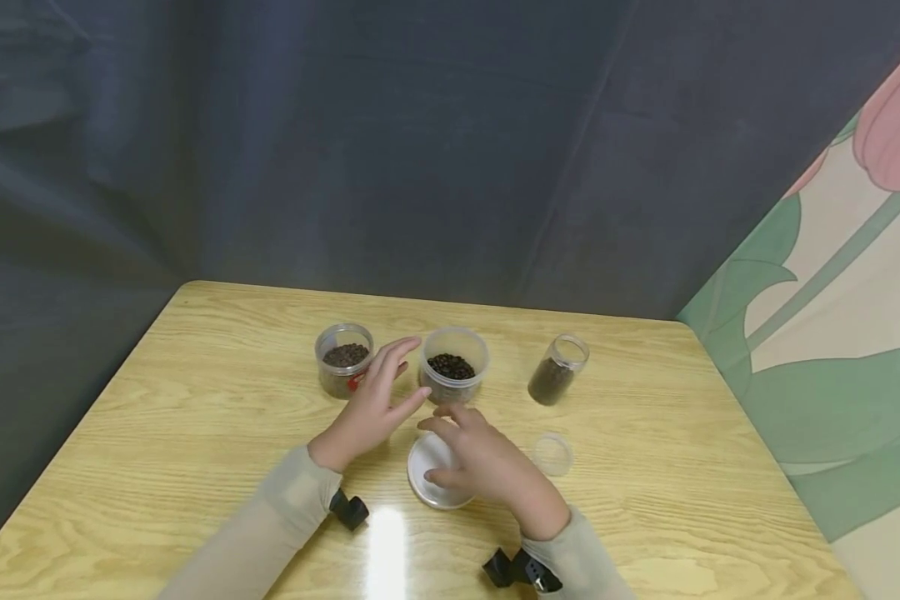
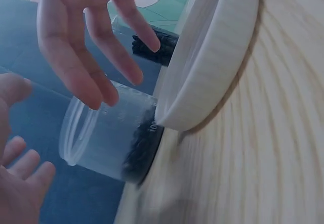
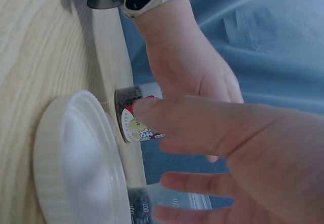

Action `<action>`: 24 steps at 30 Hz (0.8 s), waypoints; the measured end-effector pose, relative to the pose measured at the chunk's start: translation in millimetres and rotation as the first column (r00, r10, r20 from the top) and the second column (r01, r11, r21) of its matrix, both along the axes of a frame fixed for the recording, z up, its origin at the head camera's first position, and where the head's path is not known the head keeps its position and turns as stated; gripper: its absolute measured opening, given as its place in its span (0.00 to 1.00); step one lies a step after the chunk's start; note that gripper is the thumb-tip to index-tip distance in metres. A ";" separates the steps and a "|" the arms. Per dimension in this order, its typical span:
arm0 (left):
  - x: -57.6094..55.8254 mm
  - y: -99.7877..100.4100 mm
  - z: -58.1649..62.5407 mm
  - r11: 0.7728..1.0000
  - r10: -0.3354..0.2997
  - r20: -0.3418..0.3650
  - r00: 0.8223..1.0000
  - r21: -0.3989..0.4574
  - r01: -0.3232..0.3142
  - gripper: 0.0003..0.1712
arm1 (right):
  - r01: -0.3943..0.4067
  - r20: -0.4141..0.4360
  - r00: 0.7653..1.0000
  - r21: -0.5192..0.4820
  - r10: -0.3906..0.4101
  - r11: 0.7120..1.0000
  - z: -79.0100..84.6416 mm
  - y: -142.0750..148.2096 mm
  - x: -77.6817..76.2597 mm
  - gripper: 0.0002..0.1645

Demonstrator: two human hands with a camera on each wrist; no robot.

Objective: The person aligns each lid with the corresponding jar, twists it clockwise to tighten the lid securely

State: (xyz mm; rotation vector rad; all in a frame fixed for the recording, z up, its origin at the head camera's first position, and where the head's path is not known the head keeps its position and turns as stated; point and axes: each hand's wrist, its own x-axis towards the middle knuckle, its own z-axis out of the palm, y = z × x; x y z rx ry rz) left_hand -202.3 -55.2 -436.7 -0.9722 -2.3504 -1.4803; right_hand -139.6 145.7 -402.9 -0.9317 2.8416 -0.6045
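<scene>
My left hand [image 1: 367, 417] reaches forward between two containers, fingers spread and holding nothing. Just left of it stands a clear jar [image 1: 330, 379] with a red label, holding brown bean-like pieces. A translucent plastic tub [image 1: 450, 390] with dark beans inside stands uncapped ahead of both hands. Over a round white lid [image 1: 423, 490] hangs my right hand [image 1: 483, 458], its fingers loosely bent with nothing between them. The left wrist view shows the tub [image 2: 114, 133] with printed measuring marks. In the right wrist view, the lid [image 3: 45, 158] lies flat on the table, apart from the fingers.
An uncapped glass jar [image 1: 551, 382] of dark contents stands at the right. Nearer me lies a small clear lid [image 1: 552, 454]. The wooden table [image 1: 682, 467] meets a dark curtain [image 1: 435, 167] behind and a flower-patterned panel [image 1: 832, 333] on the right.
</scene>
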 end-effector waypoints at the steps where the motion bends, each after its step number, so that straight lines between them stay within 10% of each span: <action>1: -1.4 1.2 -0.8 1.000 0.005 0.029 1.000 -0.005 -0.004 0.40 | 0.002 0.009 1.000 0.009 -0.002 1.000 -1.1 -0.6 -0.1 0.36; 13: -15.9 4.4 -16.8 0.999 0.030 0.392 0.919 0.002 -0.034 0.53 | 0.005 0.103 0.994 0.174 -0.023 0.985 -13.5 -10.9 5.9 0.57; 24: -31.3 6.1 -31.1 0.998 -0.037 0.493 0.869 0.066 0.005 0.52 | -0.019 0.057 0.998 0.200 0.008 0.980 -15.5 -10.8 4.2 0.56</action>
